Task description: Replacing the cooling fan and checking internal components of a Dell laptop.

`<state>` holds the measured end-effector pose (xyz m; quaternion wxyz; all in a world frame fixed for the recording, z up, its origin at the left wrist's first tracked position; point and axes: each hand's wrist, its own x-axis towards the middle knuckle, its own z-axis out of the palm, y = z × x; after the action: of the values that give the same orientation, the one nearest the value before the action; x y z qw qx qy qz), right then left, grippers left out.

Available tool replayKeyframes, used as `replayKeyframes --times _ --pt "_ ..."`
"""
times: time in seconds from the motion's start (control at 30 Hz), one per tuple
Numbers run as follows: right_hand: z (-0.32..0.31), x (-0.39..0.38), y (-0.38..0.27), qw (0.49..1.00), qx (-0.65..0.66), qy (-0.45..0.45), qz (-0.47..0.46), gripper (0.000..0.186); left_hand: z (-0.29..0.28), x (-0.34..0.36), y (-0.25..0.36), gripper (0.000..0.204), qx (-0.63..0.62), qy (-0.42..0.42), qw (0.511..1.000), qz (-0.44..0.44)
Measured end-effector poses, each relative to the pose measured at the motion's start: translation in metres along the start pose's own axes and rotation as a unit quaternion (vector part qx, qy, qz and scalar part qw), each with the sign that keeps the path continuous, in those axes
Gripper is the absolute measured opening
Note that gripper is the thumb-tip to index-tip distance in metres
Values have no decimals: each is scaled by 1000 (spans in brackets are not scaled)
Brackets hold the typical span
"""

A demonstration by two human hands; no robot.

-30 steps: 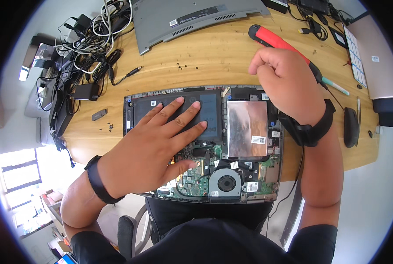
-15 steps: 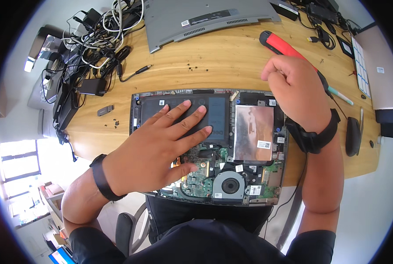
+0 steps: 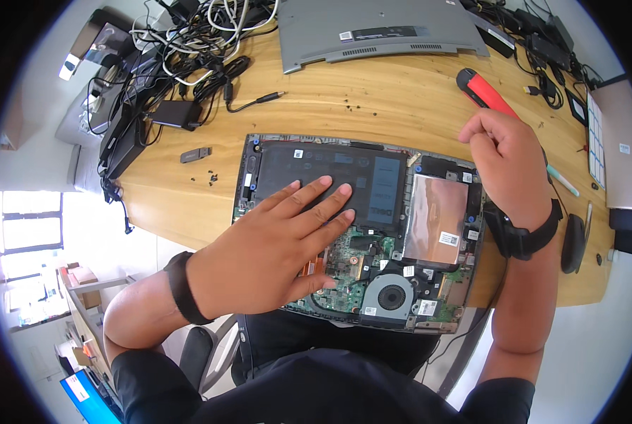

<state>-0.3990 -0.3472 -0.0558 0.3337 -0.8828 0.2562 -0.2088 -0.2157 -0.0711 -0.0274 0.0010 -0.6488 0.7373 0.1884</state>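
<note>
An open laptop base (image 3: 390, 297) lies near the desk's front edge, showing a black battery (image 3: 337, 162), circuit board, fan (image 3: 390, 297) and foil-covered block (image 3: 436, 215). My left hand (image 3: 266, 254) lies with fingers spread on the battery, its thumb over the board. My right hand (image 3: 503, 159) is curled above the upper right corner, beside a red-and-black tool (image 3: 489, 95) that it partly covers. Whether its fingers hold anything is hidden. A black band with a lead circles my right wrist.
Tangled cables and adapters (image 3: 174, 113) crowd the left and back right. A grey bottom cover (image 3: 379, 25) lies at the back. Small screws (image 3: 358, 108), a flash drive (image 3: 196, 154), a light-blue pen (image 3: 563, 180) and a dark case (image 3: 574, 244) are on the wooden desk (image 3: 160, 198).
The whole view has shifted and turned slightly, so the desk and laptop appear further right. Both hands keep much the same pose over the laptop.
</note>
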Motion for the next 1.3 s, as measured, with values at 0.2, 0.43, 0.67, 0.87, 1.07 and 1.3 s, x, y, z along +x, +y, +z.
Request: replayKeyframes --times 0.2,0.43,0.67,0.87,1.07,1.3 --pt "0 1 5 1000 -3 -8 18 14 1 -3 -6 76 -20 18 1000 12" --pt "2 1 6 1000 -4 4 15 12 -9 -27 -13 58 -96 34 995 2" --pt "3 0 2 999 11 -12 48 6 -14 -64 -27 52 -139 105 981 -90" --pt "3 1 2 997 -6 -25 69 7 1 -73 -29 59 -126 137 977 -109" --pt "3 0 3 997 17 -24 75 8 11 -73 -31 56 -97 127 982 -96" --pt "3 0 0 998 -10 -25 52 7 10 -83 -40 40 -117 163 974 -105"
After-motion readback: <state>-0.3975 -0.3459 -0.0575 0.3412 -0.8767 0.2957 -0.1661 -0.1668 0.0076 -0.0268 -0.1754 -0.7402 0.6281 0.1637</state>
